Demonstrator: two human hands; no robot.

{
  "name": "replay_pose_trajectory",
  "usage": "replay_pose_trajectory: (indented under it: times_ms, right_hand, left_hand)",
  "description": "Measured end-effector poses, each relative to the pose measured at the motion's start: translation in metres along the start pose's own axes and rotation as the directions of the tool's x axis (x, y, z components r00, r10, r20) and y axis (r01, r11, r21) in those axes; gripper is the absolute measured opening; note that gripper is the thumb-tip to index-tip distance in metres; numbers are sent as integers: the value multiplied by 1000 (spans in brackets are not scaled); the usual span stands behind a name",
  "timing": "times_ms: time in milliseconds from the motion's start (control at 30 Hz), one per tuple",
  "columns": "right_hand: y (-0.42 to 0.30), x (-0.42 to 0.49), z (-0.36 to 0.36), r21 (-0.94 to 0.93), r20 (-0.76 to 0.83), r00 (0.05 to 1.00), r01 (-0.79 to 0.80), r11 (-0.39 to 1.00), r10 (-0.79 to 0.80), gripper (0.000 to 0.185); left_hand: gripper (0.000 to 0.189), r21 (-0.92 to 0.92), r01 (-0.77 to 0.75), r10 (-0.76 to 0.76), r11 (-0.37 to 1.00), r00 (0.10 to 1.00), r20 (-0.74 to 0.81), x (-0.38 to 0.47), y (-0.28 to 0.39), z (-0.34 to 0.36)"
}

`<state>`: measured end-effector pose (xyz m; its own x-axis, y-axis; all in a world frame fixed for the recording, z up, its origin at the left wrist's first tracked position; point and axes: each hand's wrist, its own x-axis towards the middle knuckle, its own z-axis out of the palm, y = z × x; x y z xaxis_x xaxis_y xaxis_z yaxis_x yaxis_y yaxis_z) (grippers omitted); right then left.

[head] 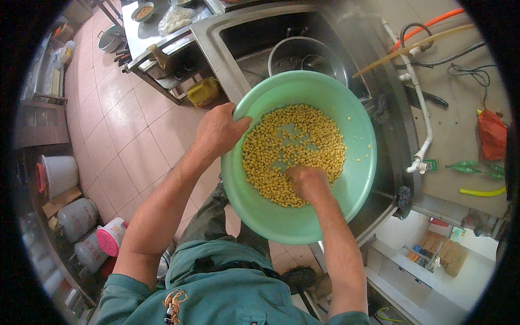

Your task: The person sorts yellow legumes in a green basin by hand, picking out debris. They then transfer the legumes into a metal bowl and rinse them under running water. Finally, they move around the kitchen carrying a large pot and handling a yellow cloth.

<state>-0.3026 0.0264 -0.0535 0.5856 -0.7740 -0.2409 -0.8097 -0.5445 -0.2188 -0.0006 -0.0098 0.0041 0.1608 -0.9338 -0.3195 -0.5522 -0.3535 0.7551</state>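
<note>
A wide green plastic basin [298, 227] sits before me, its far side over the edge of a metal sink. My left hand [222, 129] grips the basin's left rim, thumb on the inside and fingers hidden beyond the edge. Pale yellow soybeans [266, 162] cover most of the basin's floor, with green plastic showing through near the middle. My right hand [309, 183] is down among the beans at the near right, knuckles up. Its fingertips are hidden, so whether it holds any beans is unclear. A few single beans cling to the right wall.
Behind the basin, the stainless steel sink [215, 53] holds a round metal pot [280, 50]. White water pipes [420, 97] and hoses run along the right. A steel table [136, 34] carries a bowl [143, 12] and a plastic bag [176, 18]. Gas cylinders [77, 217] stand at far left.
</note>
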Motion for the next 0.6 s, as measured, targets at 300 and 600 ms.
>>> replay_pose_trajectory:
  times_ms: [300, 600]
  right_hand:
    - [-6, 10, -8, -128, 96, 992, 98, 987, -86, 14]
    - [0, 0, -6, 111, -36, 980, -190, 975, 195, 15]
  left_hand:
    - [44, 34, -2, 2, 999, 1000, -12, -1, 1, -1]
    - [43, 53, -22, 24, 998, 1000, -20, 3, -6, 3]
